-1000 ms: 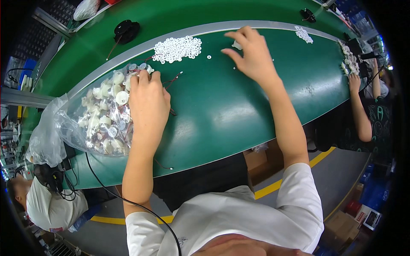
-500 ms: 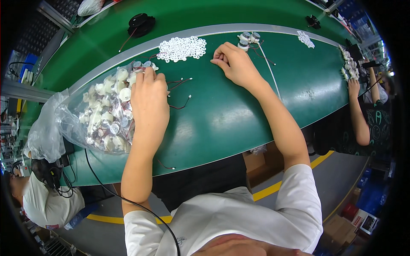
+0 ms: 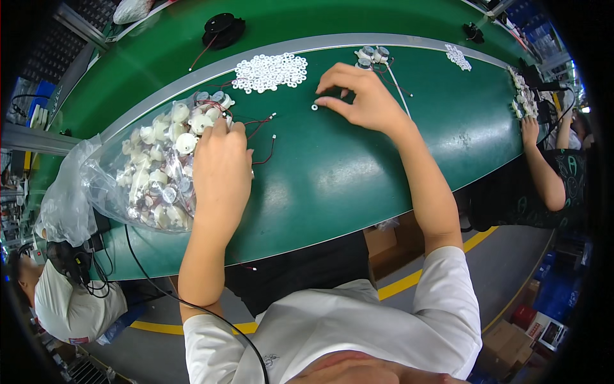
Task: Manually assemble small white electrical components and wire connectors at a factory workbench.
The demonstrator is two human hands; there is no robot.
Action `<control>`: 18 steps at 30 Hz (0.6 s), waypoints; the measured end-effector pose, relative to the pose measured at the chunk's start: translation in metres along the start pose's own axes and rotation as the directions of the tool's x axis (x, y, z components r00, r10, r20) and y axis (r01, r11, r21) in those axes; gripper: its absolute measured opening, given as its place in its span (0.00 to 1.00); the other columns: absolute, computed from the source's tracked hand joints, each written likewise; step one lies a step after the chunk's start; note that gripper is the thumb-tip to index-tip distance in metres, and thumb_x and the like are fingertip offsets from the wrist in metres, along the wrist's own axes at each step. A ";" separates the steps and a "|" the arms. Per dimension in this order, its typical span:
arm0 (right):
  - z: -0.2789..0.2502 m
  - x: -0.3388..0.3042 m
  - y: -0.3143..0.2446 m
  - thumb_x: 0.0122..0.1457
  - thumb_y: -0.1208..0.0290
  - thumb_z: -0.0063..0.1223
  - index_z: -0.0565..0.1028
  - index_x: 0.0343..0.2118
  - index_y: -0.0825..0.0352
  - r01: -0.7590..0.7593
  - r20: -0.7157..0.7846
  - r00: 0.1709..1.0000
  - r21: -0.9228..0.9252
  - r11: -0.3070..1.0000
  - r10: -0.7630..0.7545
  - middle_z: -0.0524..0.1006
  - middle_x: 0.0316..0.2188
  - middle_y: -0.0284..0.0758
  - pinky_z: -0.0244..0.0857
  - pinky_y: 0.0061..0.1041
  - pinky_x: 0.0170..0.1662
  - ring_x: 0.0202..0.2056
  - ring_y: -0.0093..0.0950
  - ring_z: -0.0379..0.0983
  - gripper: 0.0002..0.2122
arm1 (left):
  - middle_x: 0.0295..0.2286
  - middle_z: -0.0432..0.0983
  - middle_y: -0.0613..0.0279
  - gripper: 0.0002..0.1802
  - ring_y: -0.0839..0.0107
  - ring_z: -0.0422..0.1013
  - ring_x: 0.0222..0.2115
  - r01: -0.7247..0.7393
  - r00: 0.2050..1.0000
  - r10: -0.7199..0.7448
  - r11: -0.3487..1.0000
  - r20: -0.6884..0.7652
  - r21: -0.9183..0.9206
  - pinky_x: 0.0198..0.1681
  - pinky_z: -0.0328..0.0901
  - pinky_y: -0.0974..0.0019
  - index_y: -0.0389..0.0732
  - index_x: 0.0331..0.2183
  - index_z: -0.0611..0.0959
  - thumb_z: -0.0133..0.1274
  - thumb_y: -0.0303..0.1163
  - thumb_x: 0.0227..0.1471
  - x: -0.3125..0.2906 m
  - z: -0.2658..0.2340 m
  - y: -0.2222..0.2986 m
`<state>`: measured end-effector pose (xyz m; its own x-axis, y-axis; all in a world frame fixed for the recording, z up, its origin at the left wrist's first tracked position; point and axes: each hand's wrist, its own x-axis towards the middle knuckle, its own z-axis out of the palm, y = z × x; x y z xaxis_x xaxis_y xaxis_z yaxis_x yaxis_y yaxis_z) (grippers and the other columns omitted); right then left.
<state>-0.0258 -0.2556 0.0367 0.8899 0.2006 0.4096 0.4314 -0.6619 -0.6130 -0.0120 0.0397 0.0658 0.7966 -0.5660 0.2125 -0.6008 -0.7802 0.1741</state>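
Pickup of one small, flat white ring [image 3: 314, 107] seems the step in hand. Nearest, the left hand [image 3: 224, 163] bends over cream-white round plastic parts with red and dark leads [image 3: 185, 143], bunched in a clear plastic bag [image 3: 105, 173]; whether it grips one, I cannot tell. Beyond it, over the green bench [image 3: 320, 166], the right hand [image 3: 368, 96] has its thumb and forefinger parted, nothing visible between them. The ring sits just beside the thumb tip, bright, with a dark centre hole; taking it up would call for a light, exact fingertip pinch. Farther off lies a loose heap of similar white rings [image 3: 272, 72], spread one or two deep near the grey metal edging [image 3: 332, 41].
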 end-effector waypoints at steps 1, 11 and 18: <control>-0.002 0.000 0.000 0.58 0.78 0.68 0.81 0.38 0.66 -0.007 -0.020 1.000 -0.023 1.000 0.007 0.81 0.40 0.31 0.70 0.25 0.36 0.38 0.26 0.80 0.07 | 0.38 0.78 0.46 0.17 0.49 0.76 0.40 0.001 1.000 -0.001 1.000 -0.015 -0.002 0.44 0.71 0.50 0.30 0.38 0.83 0.67 0.18 0.43 -0.002 0.001 -0.001; 0.013 0.000 -0.012 0.59 0.77 0.66 0.81 0.40 0.68 -0.010 -0.053 0.999 0.004 1.000 0.010 0.80 0.38 0.35 0.72 0.27 0.37 0.37 0.29 0.80 0.07 | 0.36 0.84 0.56 0.27 0.55 0.77 0.43 -0.061 0.995 0.066 0.995 0.068 -0.076 0.50 0.70 0.53 0.37 0.47 0.85 0.67 0.19 0.40 0.002 -0.017 -0.009; 0.032 -0.003 -0.037 0.62 0.67 0.69 0.73 0.58 0.72 -0.010 -0.014 1.000 0.675 0.738 0.027 0.78 0.51 0.42 0.74 0.30 0.52 0.49 0.29 0.78 0.25 | 0.42 0.86 0.64 0.33 0.61 0.74 0.48 -0.233 0.945 0.060 0.812 -0.320 -0.535 0.56 0.65 0.57 0.42 0.52 0.83 0.72 0.23 0.41 0.027 -0.027 -0.001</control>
<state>-0.0401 -0.2085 0.0367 0.8991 0.1721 0.4025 0.4092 -0.0034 -0.9124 0.0082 0.0331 0.0976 0.6955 -0.4965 0.5194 -0.7094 -0.3596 0.6062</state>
